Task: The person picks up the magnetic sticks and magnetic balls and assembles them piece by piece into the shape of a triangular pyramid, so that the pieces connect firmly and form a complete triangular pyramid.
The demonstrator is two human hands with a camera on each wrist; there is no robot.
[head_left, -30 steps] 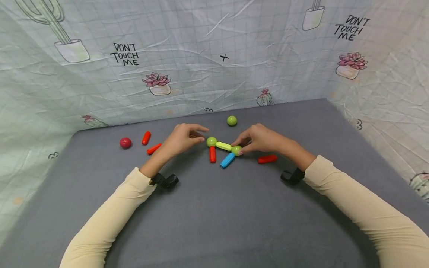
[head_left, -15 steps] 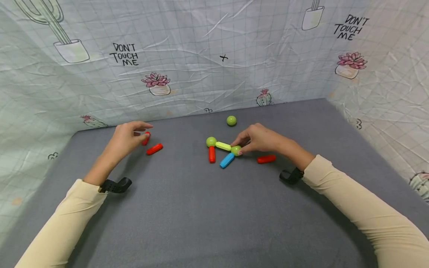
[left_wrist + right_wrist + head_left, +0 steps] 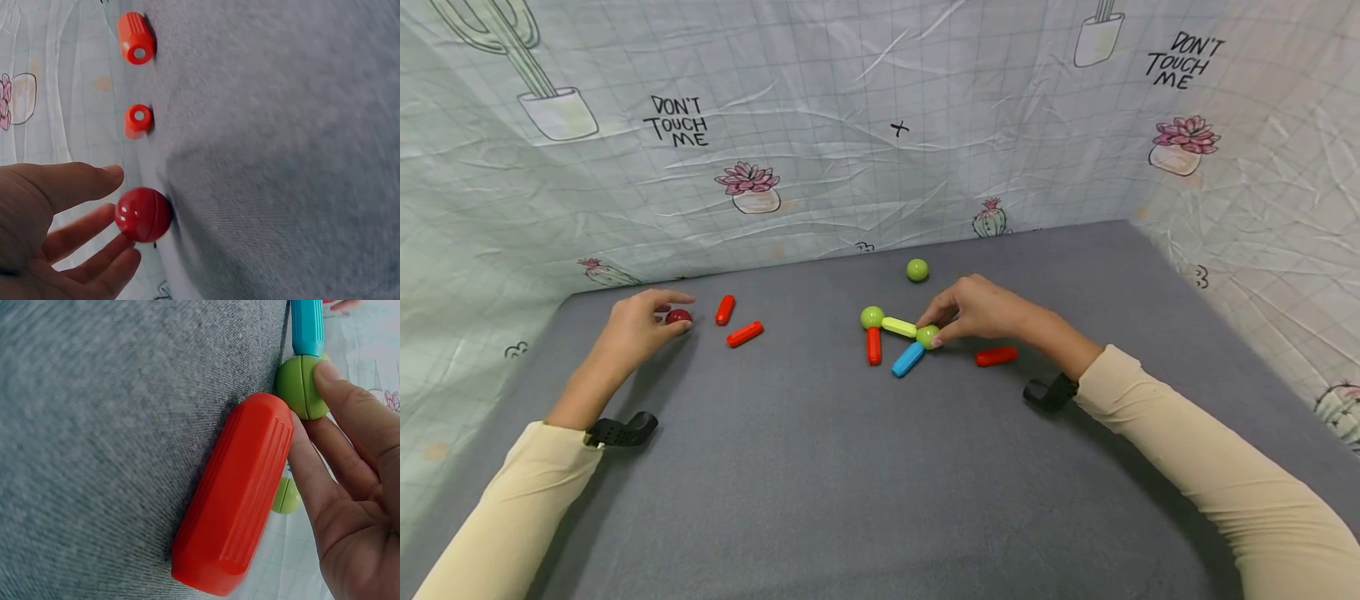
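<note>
Behind the grey surface (image 3: 820,492): a printed cloth (image 3: 827,100) is hanging, likely to screen off whatever is beyond.
Cream sleeves (image 3: 512,508): both are spanning the surface from the near side, cuffs stopping at the wrists and leaving the fingers free.
Right grip (image 3: 973,308): thumb and fingers are pinching the held green ball (image 3: 297,390) near the middle, seemingly to steady it where two sticks are meeting.
Left grip (image 3: 638,323): far off to the left, it is curving loosely around the red ball (image 3: 144,214), thumb standing apart; I can't tell whether a fingertip is touching. The spread looks suited to something round.
Joined sticks: the yellow stick (image 3: 899,327) is bridging the held ball and the left green ball (image 3: 872,317); the blue stick (image 3: 908,360) and the joined red stick (image 3: 874,348) are pointing nearward, the balls apparently serving as corners.
Loose red sticks: two (image 3: 726,310) (image 3: 745,334) are lying near the red ball, another (image 3: 997,357) under the right wrist, perhaps as spares.
Far green ball (image 3: 917,270): it is sitting alone behind the joined pieces.
</note>
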